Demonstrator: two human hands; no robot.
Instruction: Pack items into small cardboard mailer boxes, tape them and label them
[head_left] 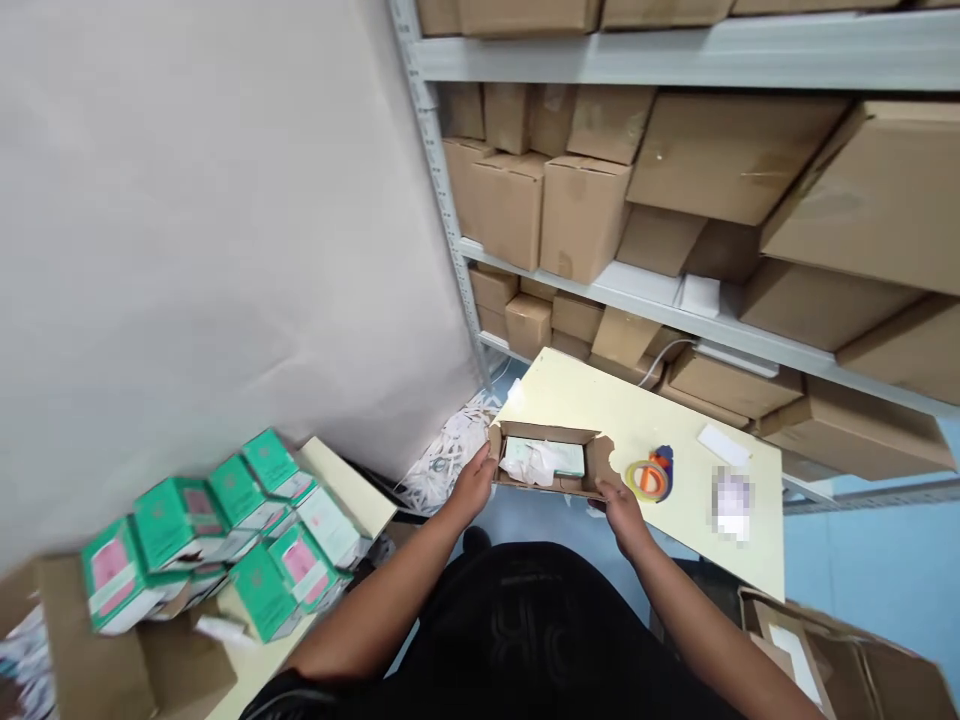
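Note:
A small open cardboard box (pixel 592 462) sits at the near edge of a pale yellow table (pixel 600 400). Inside it lie a green-and-white packet and some white paper (pixel 541 460). My left hand (pixel 474 484) grips the box's left end, fingers curled on the flap. My right hand (pixel 621 503) holds its right near corner, fingers closed on the cardboard. An orange tape dispenser (pixel 651 477) rests on the table just right of the box.
Several green-and-pink cartons (pixel 225 530) are piled on a side surface at the left. Metal shelving (pixel 675 310) full of brown cardboard boxes rises behind the table. Open cardboard boxes sit at lower left (pixel 112 650) and lower right (pixel 840 650). Paper scraps (pixel 450 450) litter the floor.

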